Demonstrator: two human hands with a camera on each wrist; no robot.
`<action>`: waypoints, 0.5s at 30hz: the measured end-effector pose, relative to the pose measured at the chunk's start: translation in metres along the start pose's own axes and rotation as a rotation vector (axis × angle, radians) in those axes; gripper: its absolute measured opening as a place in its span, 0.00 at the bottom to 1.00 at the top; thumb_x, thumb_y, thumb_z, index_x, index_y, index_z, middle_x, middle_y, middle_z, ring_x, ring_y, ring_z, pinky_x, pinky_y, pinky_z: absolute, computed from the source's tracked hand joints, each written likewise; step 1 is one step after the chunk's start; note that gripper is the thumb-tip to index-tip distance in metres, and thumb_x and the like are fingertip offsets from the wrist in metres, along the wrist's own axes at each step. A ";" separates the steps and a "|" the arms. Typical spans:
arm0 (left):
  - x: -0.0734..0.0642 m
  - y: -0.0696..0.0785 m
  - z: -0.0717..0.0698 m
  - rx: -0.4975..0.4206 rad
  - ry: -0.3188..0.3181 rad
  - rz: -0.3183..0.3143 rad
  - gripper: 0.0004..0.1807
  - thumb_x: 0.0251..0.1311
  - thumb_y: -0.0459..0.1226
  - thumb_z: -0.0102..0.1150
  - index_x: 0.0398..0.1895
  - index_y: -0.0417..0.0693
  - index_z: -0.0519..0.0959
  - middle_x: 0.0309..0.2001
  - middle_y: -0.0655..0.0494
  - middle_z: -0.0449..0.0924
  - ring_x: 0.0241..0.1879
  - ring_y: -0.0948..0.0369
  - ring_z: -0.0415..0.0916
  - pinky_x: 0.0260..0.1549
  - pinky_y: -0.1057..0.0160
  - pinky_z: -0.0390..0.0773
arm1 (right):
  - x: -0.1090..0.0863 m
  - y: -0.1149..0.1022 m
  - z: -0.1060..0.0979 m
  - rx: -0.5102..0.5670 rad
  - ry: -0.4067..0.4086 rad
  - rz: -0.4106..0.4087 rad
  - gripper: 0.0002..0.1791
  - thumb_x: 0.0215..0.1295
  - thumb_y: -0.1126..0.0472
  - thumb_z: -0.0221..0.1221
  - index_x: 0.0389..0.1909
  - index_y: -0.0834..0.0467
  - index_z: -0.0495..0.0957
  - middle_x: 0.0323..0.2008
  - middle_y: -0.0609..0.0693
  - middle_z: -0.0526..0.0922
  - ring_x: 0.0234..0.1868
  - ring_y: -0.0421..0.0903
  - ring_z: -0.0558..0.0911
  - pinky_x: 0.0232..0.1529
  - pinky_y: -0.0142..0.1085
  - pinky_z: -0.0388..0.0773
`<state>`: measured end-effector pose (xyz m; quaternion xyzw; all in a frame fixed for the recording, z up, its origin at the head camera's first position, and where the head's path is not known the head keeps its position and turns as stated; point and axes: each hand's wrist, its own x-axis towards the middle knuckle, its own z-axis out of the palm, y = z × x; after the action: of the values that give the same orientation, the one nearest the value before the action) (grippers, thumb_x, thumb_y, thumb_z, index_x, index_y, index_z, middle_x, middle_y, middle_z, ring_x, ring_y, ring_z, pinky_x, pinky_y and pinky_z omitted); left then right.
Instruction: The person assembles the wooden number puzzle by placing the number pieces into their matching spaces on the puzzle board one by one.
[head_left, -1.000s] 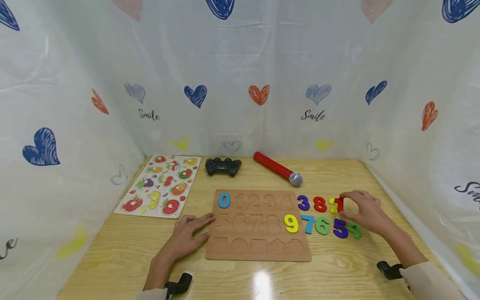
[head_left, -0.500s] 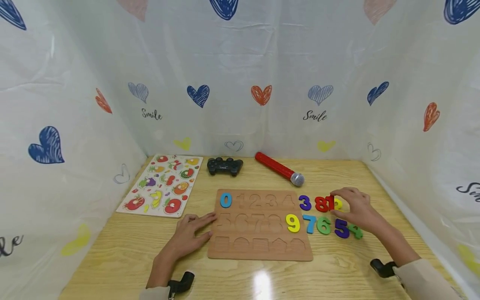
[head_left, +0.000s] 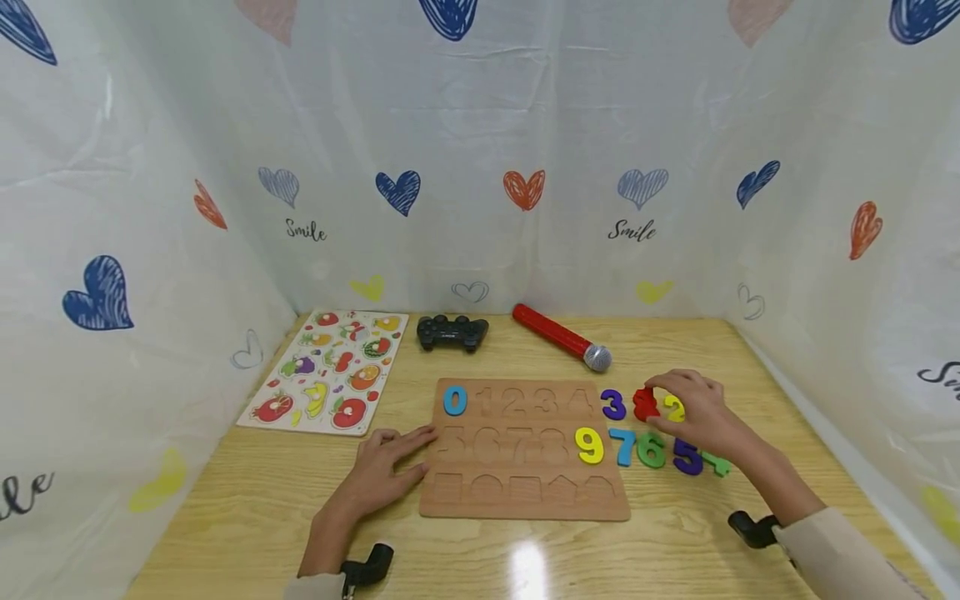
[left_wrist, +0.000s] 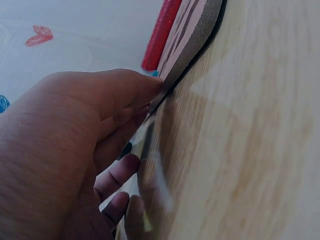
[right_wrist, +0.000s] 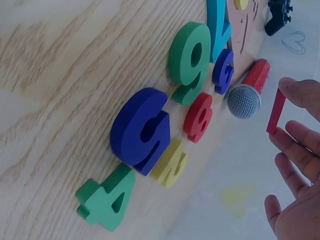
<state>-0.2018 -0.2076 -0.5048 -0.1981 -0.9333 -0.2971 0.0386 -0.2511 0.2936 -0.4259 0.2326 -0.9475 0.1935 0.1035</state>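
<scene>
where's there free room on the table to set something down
Bare table lies in front of the board, and at the back, right of the microphone. Crowded: right of the board, where loose numbers lie near the right hand.

Passable on the tabletop [head_left: 637, 558]: the strip before the puzzle board [head_left: 480, 467], toward the near edge; the stretch from microphone [head_left: 555, 332] to far right corner. Obstructed: the puzzle board's left edge, by the person's left hand [head_left: 382, 471]; its right, by loose numerals [head_left: 624, 450] and, farther out, the raised right hand [head_left: 693, 412].

L fingers [left_wrist: 132, 87] touch bd [left_wrist: 200, 35] edge; red rod [left_wrist: 161, 35] beyond, wood tbl [left_wrist: 250, 140] under.
</scene>
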 end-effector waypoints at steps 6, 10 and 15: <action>-0.001 0.000 0.000 0.014 0.014 0.012 0.27 0.66 0.47 0.62 0.69 0.60 0.76 0.70 0.64 0.70 0.55 0.57 0.62 0.52 0.45 0.59 | 0.006 -0.009 0.004 0.009 0.001 -0.023 0.27 0.55 0.59 0.74 0.55 0.62 0.79 0.52 0.61 0.79 0.60 0.65 0.67 0.52 0.67 0.52; -0.001 -0.002 0.000 0.009 0.013 0.018 0.27 0.67 0.47 0.62 0.69 0.61 0.75 0.70 0.65 0.69 0.55 0.57 0.62 0.53 0.45 0.59 | 0.009 -0.012 0.008 0.022 0.003 -0.041 0.26 0.56 0.60 0.74 0.55 0.63 0.79 0.52 0.61 0.79 0.59 0.64 0.67 0.52 0.68 0.52; 0.000 -0.002 0.000 -0.003 -0.004 0.002 0.27 0.67 0.48 0.61 0.69 0.62 0.75 0.70 0.66 0.68 0.54 0.58 0.61 0.52 0.45 0.59 | 0.014 -0.018 0.013 0.026 -0.006 -0.053 0.26 0.55 0.59 0.74 0.54 0.62 0.80 0.52 0.60 0.80 0.59 0.64 0.67 0.51 0.67 0.52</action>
<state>-0.2023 -0.2092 -0.5060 -0.1995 -0.9328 -0.2979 0.0367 -0.2565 0.2681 -0.4276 0.2594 -0.9388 0.2021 0.1026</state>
